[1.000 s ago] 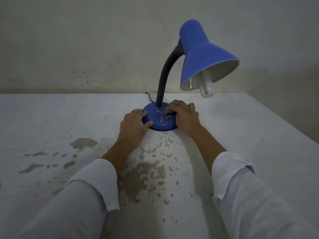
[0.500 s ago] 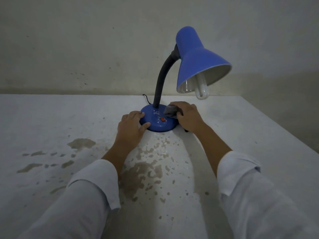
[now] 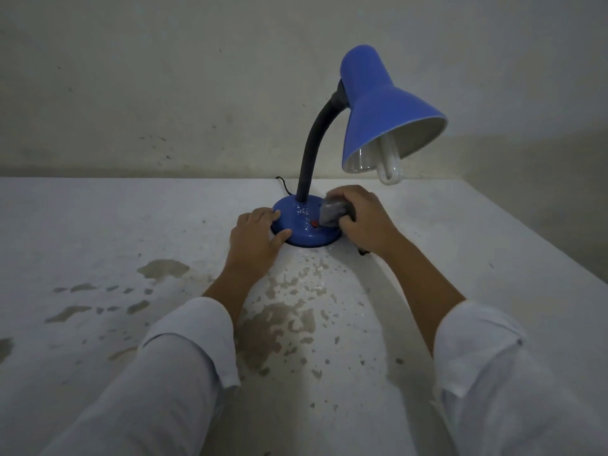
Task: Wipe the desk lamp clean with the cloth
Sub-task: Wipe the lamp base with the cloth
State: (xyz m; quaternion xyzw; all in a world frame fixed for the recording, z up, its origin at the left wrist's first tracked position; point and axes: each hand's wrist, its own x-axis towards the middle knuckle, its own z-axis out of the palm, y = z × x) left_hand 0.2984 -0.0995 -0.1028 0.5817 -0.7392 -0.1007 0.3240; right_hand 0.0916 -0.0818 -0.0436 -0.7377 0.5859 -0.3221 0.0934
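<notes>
Now the right hand [image 3: 365, 222] pinches the bunched grey cloth [image 3: 332, 213] on the blue desk lamp's round base [image 3: 304, 225], white specks remaining; the left hand [image 3: 255, 240] clasps its rim; black neck and blue shade look unwiped.

1. The desk lamp [image 3: 309, 149] stands on the table [image 3: 98, 225] near its far edge, in front of the wall [image 3: 164, 77].
2. The left hand [image 3: 255, 238] holds the left side of the lamp's base [image 3: 297, 225].
3. The right hand [image 3: 365, 222] holds the cloth [image 3: 330, 213] on the base's right side.
4. The shade [image 3: 388, 113] hangs above the right hand.
5. The cord [image 3: 284, 187] lies behind the base.
</notes>
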